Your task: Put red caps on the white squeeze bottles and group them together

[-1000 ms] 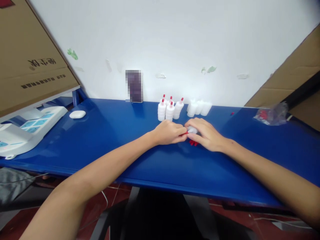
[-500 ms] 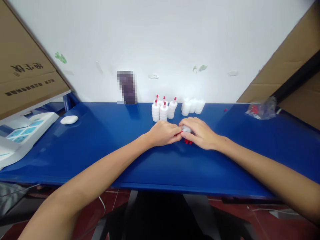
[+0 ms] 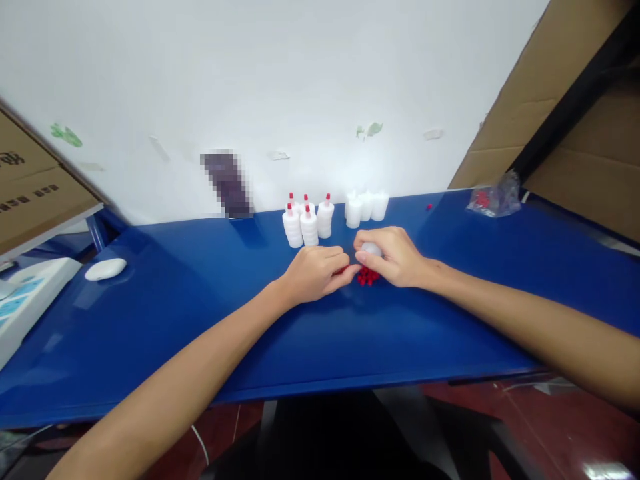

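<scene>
Plainly, left hand (image 3: 314, 274) curls inward, fingers pinching red piece (image 3: 343, 270); right hand (image 3: 396, 255), thumb nearside, grips white bottle (image 3: 371, 249).

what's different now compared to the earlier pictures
The left hand has drawn away leftward from the white bottle, with a bit of red showing between its fingers. More of the small red pieces now shows. The right hand keeps hold of that bottle. The red-tipped bottles and the bottles without red tips stand as before; the camera view has shifted.
</scene>
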Action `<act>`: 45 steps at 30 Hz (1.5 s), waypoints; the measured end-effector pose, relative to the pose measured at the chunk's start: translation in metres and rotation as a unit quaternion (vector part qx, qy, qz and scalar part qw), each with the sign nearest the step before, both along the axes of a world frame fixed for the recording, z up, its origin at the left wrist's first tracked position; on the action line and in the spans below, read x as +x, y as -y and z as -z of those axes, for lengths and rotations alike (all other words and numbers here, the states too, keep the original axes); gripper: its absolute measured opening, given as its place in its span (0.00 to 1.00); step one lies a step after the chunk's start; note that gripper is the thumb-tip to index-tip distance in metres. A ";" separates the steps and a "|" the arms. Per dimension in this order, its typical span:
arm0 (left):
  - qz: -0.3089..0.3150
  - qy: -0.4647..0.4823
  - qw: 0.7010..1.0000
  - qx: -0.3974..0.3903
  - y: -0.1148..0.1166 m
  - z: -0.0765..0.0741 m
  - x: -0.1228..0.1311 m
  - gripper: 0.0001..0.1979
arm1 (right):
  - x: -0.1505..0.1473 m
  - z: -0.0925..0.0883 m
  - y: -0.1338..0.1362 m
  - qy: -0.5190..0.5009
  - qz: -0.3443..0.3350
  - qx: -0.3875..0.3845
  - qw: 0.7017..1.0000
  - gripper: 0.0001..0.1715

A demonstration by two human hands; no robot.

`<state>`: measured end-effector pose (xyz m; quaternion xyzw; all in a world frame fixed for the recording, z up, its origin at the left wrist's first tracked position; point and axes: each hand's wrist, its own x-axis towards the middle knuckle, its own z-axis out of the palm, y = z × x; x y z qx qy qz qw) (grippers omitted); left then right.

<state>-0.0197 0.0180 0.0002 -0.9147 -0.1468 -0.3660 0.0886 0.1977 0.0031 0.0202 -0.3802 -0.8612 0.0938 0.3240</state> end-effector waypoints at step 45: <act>-0.068 0.025 0.997 -0.025 -0.014 0.005 -0.005 0.17 | 0.009 0.016 -0.036 -0.053 0.153 0.013 0.987 0.11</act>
